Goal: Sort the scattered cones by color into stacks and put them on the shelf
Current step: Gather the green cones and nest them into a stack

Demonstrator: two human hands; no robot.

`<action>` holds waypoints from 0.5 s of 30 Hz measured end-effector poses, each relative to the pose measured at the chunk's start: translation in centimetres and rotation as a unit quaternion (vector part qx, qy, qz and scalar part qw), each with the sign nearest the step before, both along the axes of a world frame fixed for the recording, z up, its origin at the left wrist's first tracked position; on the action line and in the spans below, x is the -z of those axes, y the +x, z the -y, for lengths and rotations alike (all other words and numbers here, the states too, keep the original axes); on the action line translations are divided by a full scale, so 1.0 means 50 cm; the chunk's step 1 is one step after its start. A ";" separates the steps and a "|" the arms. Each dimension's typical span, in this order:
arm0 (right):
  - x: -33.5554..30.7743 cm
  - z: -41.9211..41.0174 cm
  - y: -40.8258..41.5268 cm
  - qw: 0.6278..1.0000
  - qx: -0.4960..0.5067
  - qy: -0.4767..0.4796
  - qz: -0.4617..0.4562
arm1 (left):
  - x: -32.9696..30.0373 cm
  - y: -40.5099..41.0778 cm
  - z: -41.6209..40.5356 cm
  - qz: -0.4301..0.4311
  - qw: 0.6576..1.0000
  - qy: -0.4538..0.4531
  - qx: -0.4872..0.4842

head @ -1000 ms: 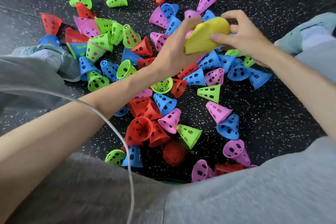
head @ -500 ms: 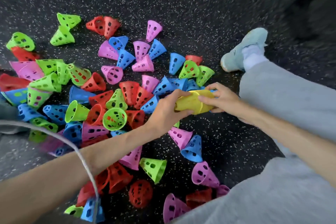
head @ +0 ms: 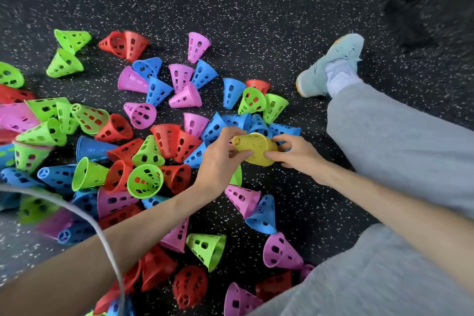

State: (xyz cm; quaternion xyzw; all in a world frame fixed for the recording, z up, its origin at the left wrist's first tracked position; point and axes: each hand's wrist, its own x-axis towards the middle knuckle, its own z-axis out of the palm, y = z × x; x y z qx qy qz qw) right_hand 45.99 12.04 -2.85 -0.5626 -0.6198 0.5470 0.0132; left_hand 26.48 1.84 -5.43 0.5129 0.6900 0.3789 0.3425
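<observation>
Speckled black floor (head: 256,7) carries scattered cones (head: 143,151); left hand (head: 220,159) and right hand (head: 295,154) both grip the yellow cone stack (head: 255,147) above them, likely nesting same-coloured cones together.

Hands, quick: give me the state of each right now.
Left hand: closed, gripping the narrow end of the yellow cone stack.
Right hand: closed, gripping the wide end of the same stack.

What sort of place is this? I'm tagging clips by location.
Probably a gym or sports hall: black speckled rubber floor, scattered perforated training cones, and a person sitting on it in a sports shoe.
</observation>
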 end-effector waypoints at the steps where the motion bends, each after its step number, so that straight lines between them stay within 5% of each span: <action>1: 0.003 -0.001 0.003 1.000 0.000 0.005 0.005 | 0.001 0.001 -0.005 -0.008 1.000 0.002 0.001; 15: -0.055 0.006 -0.007 0.996 0.015 0.066 -0.056 | 0.003 0.016 -0.065 -0.024 0.998 0.010 0.052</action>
